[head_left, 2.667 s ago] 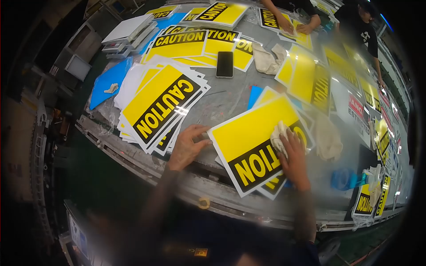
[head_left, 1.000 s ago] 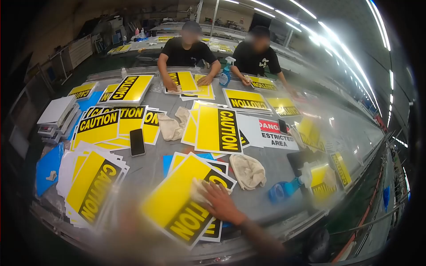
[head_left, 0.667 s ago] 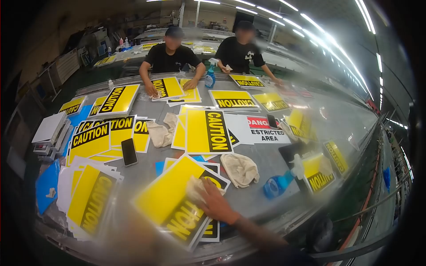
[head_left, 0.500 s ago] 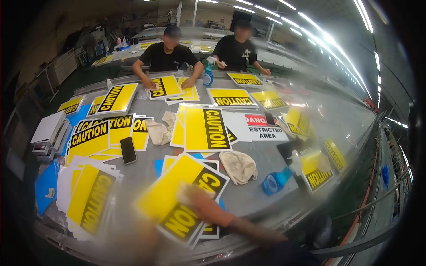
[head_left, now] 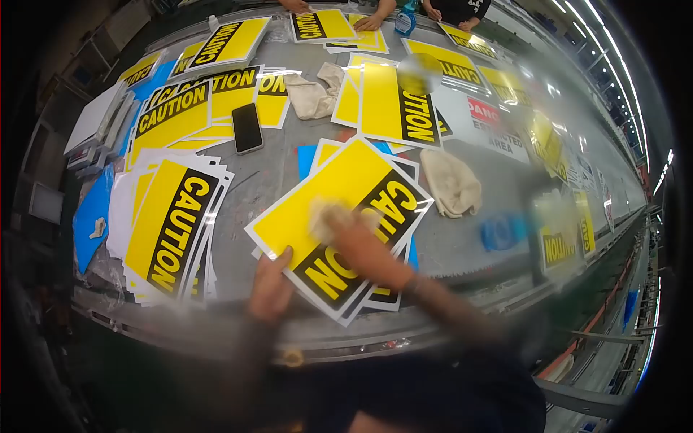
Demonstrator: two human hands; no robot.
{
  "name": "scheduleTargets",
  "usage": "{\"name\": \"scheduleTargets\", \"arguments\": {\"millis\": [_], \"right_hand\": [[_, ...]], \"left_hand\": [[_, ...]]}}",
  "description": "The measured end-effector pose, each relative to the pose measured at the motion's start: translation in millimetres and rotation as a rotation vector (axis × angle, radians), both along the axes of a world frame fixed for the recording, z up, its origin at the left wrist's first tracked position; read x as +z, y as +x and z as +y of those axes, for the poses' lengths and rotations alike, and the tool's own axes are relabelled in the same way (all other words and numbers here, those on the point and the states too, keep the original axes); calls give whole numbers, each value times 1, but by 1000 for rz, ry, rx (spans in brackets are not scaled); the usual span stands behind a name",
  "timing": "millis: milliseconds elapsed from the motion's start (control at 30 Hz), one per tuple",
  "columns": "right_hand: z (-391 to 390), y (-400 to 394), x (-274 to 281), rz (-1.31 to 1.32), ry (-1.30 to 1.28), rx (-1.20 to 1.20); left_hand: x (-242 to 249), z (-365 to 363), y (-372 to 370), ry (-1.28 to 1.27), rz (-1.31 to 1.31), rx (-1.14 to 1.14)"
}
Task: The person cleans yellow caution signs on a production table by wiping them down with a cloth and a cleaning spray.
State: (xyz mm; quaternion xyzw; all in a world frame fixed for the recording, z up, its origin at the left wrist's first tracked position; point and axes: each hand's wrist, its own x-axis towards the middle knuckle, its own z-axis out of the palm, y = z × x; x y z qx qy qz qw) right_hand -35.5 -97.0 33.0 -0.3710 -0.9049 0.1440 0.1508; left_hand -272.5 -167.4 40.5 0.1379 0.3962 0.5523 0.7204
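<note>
A yellow and black caution sign (head_left: 317, 191) lies at an angle on top of a stack of similar signs in front of me. My right hand (head_left: 361, 245) presses a pale cloth (head_left: 326, 219) against its face and covers part of the lettering. At the sign's lower left edge, my left hand (head_left: 273, 285) grips the border with the thumb on top; its other fingers are mostly hidden. To the left is another stack of caution signs (head_left: 170, 227). A beige rag (head_left: 451, 184) lies right of the sign I am touching.
A black phone (head_left: 247, 128) rests among signs at the left. Beyond it lies a second rag (head_left: 314, 94). A blurred blue spray bottle (head_left: 502, 231) is on the right, near a danger sign (head_left: 498, 130). Across the table, a co-worker's hands (head_left: 368, 23) touch another sign.
The view has tilted down, so the co-workers' heads have left it. My left hand has come into clear view at the sign's edge. My right hand still holds the cloth on the sign.
</note>
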Motion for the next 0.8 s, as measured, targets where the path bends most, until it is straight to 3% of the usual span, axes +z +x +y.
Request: {"name": "scheduleTargets", "arguments": {"millis": [33, 100, 133, 167, 200, 233, 267, 367, 433, 500, 533, 567, 633, 700, 800], "right_hand": [[-36, -27, 22, 116, -183, 17], [-32, -24, 21, 159, -64, 196], [-12, -11, 15, 253, -27, 106], [14, 8, 7, 143, -135, -65], [51, 28, 13, -57, 37, -93], [75, 53, 12, -95, 302, -119], [86, 58, 1, 93, 202, -376], [40, 11, -15, 274, 28, -117], [-34, -41, -3, 240, -23, 118], [-49, -37, 23, 170, -7, 246], [-37, -22, 26, 231, -47, 178], [-20, -3, 34, 56, -100, 24], [28, 41, 39, 95, -92, -263], [37, 42, 32, 5, 217, -303], [-46, -17, 20, 67, -60, 43]], "left_hand": [[-3, 1, -2, -13, -40, -4], [-1, 0, -7, -25, -62, -24], [-2, -2, -6, -33, -65, -15], [-1, -4, -4, -34, -68, -5], [2, -4, -3, -43, -53, 11], [6, -4, -2, -45, -54, 0], [5, -4, -1, -51, -45, -7], [6, 2, -3, -62, -86, -7], [-2, 1, -5, -41, -118, -15], [-7, -3, -7, 13, -123, -41], [-2, -6, -2, -17, -112, 3], [1, -5, -3, -38, -126, 15], [12, -5, 1, -37, -79, 27], [12, -6, 3, -40, -66, 33], [-8, -4, 1, 6, -51, 31]]}}
